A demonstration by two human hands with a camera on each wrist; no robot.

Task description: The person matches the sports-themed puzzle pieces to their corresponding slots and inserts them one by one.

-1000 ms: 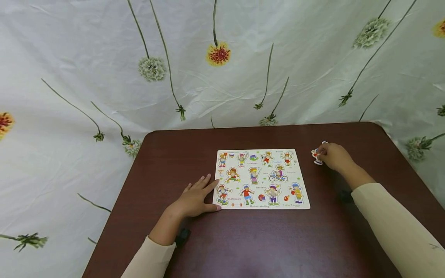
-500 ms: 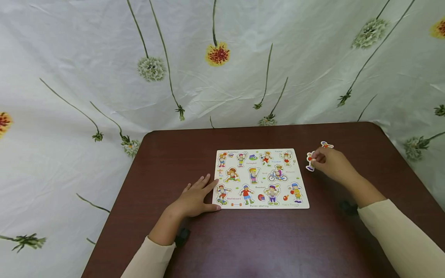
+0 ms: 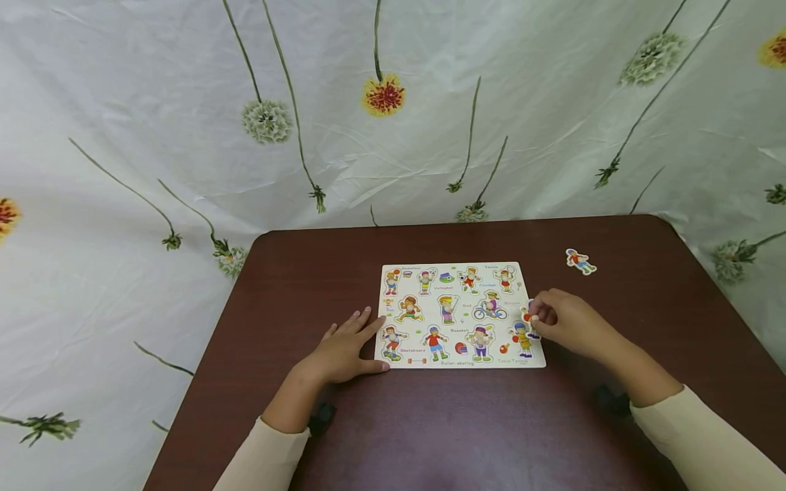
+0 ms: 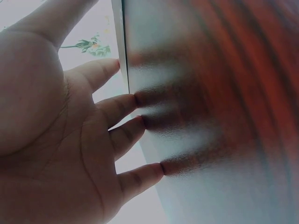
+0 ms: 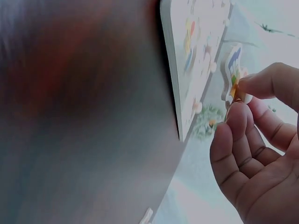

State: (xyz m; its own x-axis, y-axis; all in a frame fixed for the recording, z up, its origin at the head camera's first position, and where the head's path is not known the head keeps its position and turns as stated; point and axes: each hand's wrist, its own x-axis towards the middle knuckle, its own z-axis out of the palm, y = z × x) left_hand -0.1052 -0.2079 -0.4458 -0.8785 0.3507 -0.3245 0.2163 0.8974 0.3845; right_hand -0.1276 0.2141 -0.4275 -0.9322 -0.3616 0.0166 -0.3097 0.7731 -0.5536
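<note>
A white wooden puzzle board (image 3: 535,360) with several sports-figure pieces lies on the table. My left hand (image 3: 344,351) has its fingers spread, thumb and forefinger touching the board's left edge; in the left wrist view the fingertips of that hand (image 4: 56,121) meet the tabletop. Between thumb and fingers, my right hand (image 3: 565,320) pinches a figure-shaped puzzle piece (image 3: 525,315) that overlaps the board's right edge in the head view. From the right wrist, the same piece (image 5: 233,70) appears tilted up above the table, partly hidden by the fingers.
Another loose figure piece (image 3: 580,262), in red and blue, lies on the dark brown table (image 3: 319,273) beyond the right hand. Round knobs stick up from pieces on the board. A white flowered cloth (image 3: 430,150) hangs behind the table's back edge.
The right hand has carried its puzzle piece left and toward the person, from the table's right side to the board's edge, uncovering the loose red-and-blue piece. The left hand stays put.
</note>
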